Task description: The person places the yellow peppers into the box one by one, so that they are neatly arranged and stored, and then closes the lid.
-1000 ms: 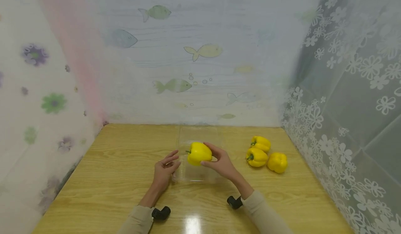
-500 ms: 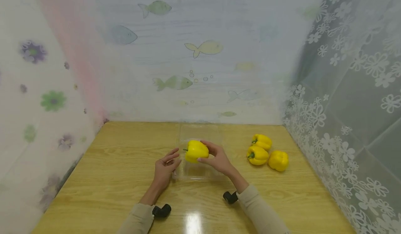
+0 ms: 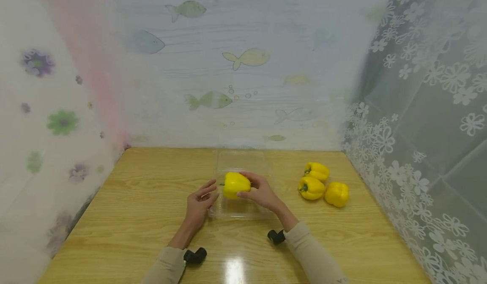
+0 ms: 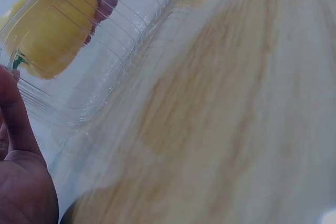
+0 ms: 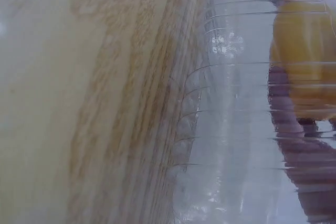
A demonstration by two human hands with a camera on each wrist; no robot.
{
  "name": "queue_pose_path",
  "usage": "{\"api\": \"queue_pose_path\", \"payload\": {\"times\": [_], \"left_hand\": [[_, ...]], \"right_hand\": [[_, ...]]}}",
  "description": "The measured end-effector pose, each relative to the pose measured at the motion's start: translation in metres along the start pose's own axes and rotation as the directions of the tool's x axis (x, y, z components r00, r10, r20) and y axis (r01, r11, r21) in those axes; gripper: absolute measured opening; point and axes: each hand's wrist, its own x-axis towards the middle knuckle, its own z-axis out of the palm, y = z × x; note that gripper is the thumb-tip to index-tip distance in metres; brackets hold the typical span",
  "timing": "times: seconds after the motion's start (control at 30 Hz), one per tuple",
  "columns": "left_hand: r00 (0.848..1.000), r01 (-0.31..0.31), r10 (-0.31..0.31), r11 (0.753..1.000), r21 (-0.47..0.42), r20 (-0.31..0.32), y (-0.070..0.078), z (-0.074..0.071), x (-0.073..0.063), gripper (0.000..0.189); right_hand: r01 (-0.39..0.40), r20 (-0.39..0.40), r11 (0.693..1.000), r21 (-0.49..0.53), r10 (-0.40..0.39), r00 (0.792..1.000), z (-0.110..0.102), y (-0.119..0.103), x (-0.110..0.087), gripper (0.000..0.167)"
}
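Note:
My right hand (image 3: pixel 262 194) grips a yellow bell pepper (image 3: pixel 236 185) from its right side, with the green stem pointing left. The pepper is within a clear plastic clamshell box (image 3: pixel 243 211), whose lid (image 3: pixel 241 157) lies folded back toward the wall. Through the box's ribbed side, the right wrist view shows the yellow bell pepper (image 5: pixel 304 56) and the gripping fingers (image 5: pixel 283 103). My left hand (image 3: pixel 198 206) is at the box's left side, fingers loosely extended; in the left wrist view its thumb (image 4: pixel 16 114) reaches up to the box's edge.
Several yellow bell peppers (image 3: pixel 312 188) sit grouped on the wooden table (image 3: pixel 144 199) to the right of the box. Fish-printed sheeting (image 3: pixel 243 85) hangs behind the table, and patterned sheets close off both sides. A black wrist camera (image 3: pixel 195 256) juts from the left sleeve.
My right hand has moved slightly left with the bell pepper, bringing it further over the left part of the box. My left hand has stayed nearly still.

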Motion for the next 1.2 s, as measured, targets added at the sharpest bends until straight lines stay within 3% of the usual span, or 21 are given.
{"api": "queue_pose_path", "payload": {"times": [0.33, 0.7, 1.2], "left_hand": [[1.000, -0.004, 0.004, 1.000, 0.013, 0.014, 0.000, -0.002, 0.001, 0.037], [1.000, 0.015, -0.015, 1.000, 0.016, 0.001, 0.001, -0.001, 0.002, 0.035], [1.000, -0.004, 0.005, 1.000, -0.011, 0.027, -0.002, -0.002, 0.002, 0.038]], "right_hand": [[-0.036, -0.043, 0.999, -0.010, 0.036, 0.998, 0.006, 0.003, 0.006, 0.064], [-0.020, 0.026, 0.998, -0.065, 0.022, 0.999, 0.012, 0.006, 0.014, 0.067], [-0.088, 0.070, 0.992, -0.093, 0.094, 0.993, 0.011, 0.011, 0.013, 0.069]]}}
